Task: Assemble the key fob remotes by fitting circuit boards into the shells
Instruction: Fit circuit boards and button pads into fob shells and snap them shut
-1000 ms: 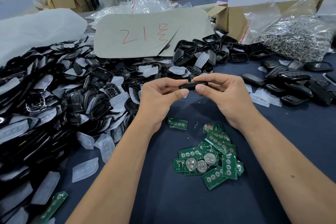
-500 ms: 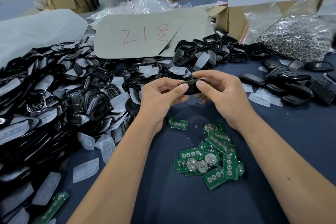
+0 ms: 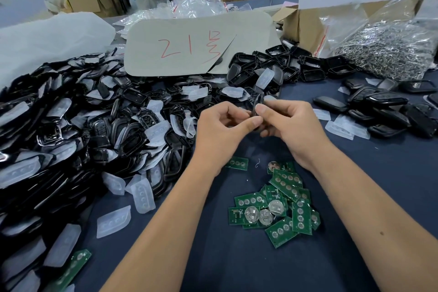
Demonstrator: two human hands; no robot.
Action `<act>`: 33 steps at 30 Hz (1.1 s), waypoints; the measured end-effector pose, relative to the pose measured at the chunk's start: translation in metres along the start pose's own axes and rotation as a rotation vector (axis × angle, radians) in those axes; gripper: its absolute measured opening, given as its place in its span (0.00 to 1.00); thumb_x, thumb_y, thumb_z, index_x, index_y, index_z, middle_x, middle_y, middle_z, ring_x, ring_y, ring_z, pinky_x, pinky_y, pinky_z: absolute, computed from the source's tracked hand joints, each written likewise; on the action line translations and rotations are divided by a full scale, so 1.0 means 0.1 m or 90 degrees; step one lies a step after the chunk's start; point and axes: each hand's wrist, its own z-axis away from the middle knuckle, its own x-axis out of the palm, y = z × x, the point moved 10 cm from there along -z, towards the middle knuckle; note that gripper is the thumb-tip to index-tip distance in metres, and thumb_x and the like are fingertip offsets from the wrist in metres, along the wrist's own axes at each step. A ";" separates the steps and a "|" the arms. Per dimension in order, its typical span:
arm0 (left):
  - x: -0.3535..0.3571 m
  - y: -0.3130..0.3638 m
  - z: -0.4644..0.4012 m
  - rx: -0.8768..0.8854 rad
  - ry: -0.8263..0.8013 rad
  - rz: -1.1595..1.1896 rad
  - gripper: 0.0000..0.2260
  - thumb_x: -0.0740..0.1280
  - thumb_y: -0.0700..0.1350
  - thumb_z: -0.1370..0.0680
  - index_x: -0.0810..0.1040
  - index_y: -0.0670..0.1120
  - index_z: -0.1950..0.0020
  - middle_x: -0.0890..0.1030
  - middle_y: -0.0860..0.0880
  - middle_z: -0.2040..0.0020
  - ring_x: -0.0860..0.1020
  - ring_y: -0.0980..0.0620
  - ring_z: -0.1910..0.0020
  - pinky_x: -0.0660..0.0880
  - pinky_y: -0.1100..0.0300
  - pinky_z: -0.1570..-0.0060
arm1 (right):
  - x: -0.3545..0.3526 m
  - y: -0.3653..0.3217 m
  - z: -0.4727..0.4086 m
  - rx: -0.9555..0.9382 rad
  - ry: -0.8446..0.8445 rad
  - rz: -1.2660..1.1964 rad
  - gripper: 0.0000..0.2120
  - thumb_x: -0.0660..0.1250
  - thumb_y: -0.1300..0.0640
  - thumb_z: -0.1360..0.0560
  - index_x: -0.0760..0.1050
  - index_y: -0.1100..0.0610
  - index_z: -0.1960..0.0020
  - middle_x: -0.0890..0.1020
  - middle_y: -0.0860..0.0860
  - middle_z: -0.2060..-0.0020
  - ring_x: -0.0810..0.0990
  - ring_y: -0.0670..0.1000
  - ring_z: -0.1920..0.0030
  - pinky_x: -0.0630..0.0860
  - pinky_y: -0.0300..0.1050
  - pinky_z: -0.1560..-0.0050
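Above the middle of the table both my hands pinch one black key fob shell [image 3: 257, 104], turned on edge so only its thin side shows. My left hand [image 3: 220, 130] holds its near end with thumb and curled fingers. My right hand [image 3: 289, 125] grips the other side, thumb on top. Whether a board sits inside is hidden. A heap of green circuit boards [image 3: 282, 201], some with round coin cells, lies on the blue cloth just below my hands. One single board [image 3: 237, 163] lies apart to their left.
A big pile of black shells and clear rubber button pads [image 3: 78, 130] fills the left. More shells [image 3: 279, 66] lie behind my hands, closed fobs [image 3: 384, 111] at the right. A cardboard sheet with red writing [image 3: 189, 47], a carton and a bag of metal rings [image 3: 388, 52] stand at the back.
The shell has been turned from lying flat between my fingers to standing on edge, and both hands have drawn closer together around it.
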 end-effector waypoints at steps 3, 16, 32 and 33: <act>-0.04 -0.06 -0.01 -0.045 -0.014 0.055 0.10 0.81 0.38 0.29 0.83 0.43 0.54 0.87 0.43 0.54 0.86 0.41 0.51 0.84 0.47 0.47 | 0.08 0.01 0.02 0.022 -0.085 -0.036 0.09 0.68 0.63 0.18 0.87 0.58 0.51 0.82 0.57 0.58 0.78 0.50 0.60 0.79 0.41 0.60; -0.08 -0.13 -0.05 -0.142 0.004 0.284 0.23 0.67 0.26 0.23 0.81 0.47 0.33 0.77 0.39 0.52 0.83 0.42 0.51 0.84 0.54 0.54 | 0.11 -0.06 0.08 0.086 -0.210 -0.324 0.19 0.61 0.55 0.17 0.76 0.63 0.30 0.84 0.58 0.41 0.82 0.51 0.49 0.76 0.42 0.57; -0.24 -0.05 -0.06 -0.051 0.066 -0.030 0.11 0.74 0.43 0.24 0.86 0.58 0.45 0.84 0.42 0.62 0.81 0.50 0.61 0.83 0.39 0.49 | 0.12 0.04 0.07 0.136 -0.141 -0.298 0.19 0.60 0.59 0.16 0.74 0.70 0.31 0.86 0.61 0.48 0.85 0.53 0.53 0.82 0.42 0.57; -0.27 -0.04 -0.06 -0.038 0.074 -0.072 0.12 0.74 0.44 0.24 0.86 0.58 0.45 0.85 0.48 0.63 0.81 0.53 0.62 0.83 0.45 0.52 | 0.12 0.06 0.06 0.137 -0.134 -0.288 0.16 0.60 0.61 0.16 0.75 0.69 0.33 0.86 0.61 0.49 0.85 0.53 0.54 0.82 0.42 0.57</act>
